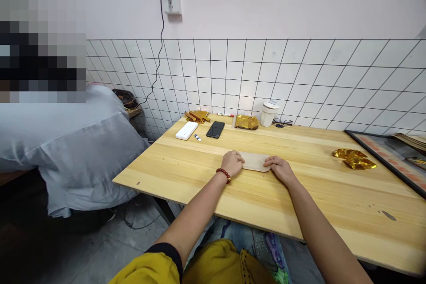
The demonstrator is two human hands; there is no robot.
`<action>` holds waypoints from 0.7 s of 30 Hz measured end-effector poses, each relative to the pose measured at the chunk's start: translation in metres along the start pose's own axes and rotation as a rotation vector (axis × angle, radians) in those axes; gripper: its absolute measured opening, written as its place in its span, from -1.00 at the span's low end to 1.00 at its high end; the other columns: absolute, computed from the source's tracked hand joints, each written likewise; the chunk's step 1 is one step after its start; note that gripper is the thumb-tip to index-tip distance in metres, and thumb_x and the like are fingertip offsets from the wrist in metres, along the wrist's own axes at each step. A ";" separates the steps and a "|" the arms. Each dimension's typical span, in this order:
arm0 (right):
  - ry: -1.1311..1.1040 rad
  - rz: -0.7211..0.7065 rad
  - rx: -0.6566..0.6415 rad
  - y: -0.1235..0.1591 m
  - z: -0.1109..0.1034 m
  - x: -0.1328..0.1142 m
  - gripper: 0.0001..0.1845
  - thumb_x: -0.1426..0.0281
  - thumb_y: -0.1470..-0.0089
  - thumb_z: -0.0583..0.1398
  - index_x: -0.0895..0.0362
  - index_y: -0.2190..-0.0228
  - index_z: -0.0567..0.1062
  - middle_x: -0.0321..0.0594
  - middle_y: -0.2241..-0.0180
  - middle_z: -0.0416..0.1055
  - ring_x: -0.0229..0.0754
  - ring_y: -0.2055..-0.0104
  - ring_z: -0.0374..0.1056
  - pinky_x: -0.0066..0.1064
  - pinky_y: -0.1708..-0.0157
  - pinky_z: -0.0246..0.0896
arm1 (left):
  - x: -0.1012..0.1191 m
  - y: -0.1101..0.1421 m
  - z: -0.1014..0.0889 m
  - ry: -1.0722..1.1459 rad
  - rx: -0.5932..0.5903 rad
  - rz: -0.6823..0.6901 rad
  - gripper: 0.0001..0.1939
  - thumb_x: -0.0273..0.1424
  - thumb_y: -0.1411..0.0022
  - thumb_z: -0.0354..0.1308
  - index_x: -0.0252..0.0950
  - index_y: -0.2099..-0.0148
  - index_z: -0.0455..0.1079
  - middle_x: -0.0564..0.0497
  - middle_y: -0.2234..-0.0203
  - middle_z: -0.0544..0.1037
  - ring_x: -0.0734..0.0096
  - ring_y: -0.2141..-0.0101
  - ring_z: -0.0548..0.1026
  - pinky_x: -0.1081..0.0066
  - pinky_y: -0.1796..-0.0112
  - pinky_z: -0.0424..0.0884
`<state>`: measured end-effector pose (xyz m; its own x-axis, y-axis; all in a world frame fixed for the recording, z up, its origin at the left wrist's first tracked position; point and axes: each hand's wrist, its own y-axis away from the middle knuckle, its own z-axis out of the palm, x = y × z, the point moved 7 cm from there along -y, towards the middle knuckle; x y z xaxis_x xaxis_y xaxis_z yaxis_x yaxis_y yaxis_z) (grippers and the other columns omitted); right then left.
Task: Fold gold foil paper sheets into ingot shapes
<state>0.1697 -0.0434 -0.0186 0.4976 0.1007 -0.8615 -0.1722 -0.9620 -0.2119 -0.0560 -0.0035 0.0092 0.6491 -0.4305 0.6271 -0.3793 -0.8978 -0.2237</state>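
A flat, pale tan piece of folded paper (255,162) lies on the wooden table (199,177) in front of me. My left hand (233,163), with a red bead bracelet (223,175) at the wrist, is closed on its left end. At the right end, my right hand (280,169) pinches the paper between thumb and fingers. Both forearms reach in over the table's near edge. The underside of the paper and some fingertips are hidden.
Behind lie a white power bank (187,130), a black phone (215,129), gold foil (246,122), a lidded cup (268,114) and glasses (282,122). Crumpled gold foil (354,159) and a black frame (382,157) lie right. A person in a grey shirt (89,142) is at left.
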 end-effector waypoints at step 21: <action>0.150 -0.014 0.114 0.001 -0.006 0.002 -0.71 0.20 0.23 0.34 0.04 0.40 0.50 -0.17 0.20 0.57 0.01 0.10 0.46 -0.09 -0.01 0.26 | -0.003 0.003 0.002 0.018 -0.014 -0.077 -0.05 -0.29 0.00 0.36 -0.28 -0.36 0.01 -0.19 -0.07 0.48 0.06 -0.17 0.33 -0.03 -0.27 -0.12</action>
<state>0.1756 -0.0453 -0.0176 0.6204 0.0669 -0.7814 -0.2553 -0.9248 -0.2820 -0.0579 -0.0052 0.0049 0.6651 -0.3579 0.6554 -0.3373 -0.9270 -0.1639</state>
